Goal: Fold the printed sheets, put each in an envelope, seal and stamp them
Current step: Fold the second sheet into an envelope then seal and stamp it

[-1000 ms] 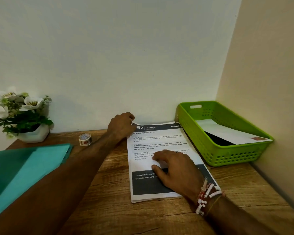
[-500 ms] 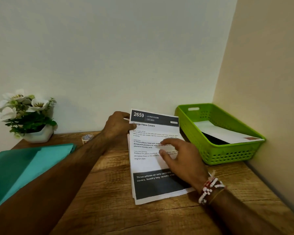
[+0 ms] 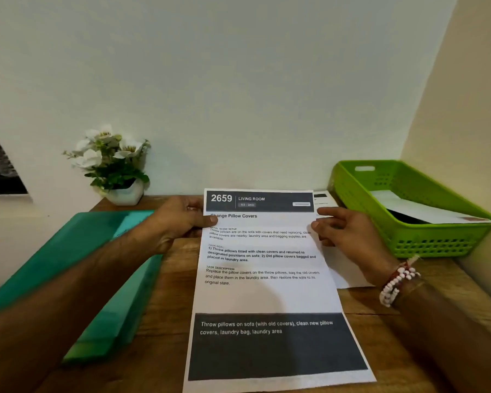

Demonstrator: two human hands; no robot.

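Sitting left of the printed sheet (image 3: 262, 279) is a teal folder (image 3: 68, 265). The left hand (image 3: 179, 219) pinches the sheet's left edge. The right hand (image 3: 349, 236) pinches its right edge. Right of the sheet is a green basket (image 3: 437, 245) with an envelope (image 3: 417, 211) inside.

Right hand (image 3: 349, 236): wrist is carrying stacked bead bracelets (image 3: 394, 285), white beads alternating with dark red; pale tassel (image 3: 413, 259) sticking out far side; thin brownish thread band (image 3: 413, 287) sitting nearer. Forearms (image 3: 68, 296) showing bare.

Both forearms reach forward.
Left hand (image 3: 179, 219) and right hand (image 3: 349, 236) pinch opposite edges of the sheet (image 3: 264, 279), thumbs on top.
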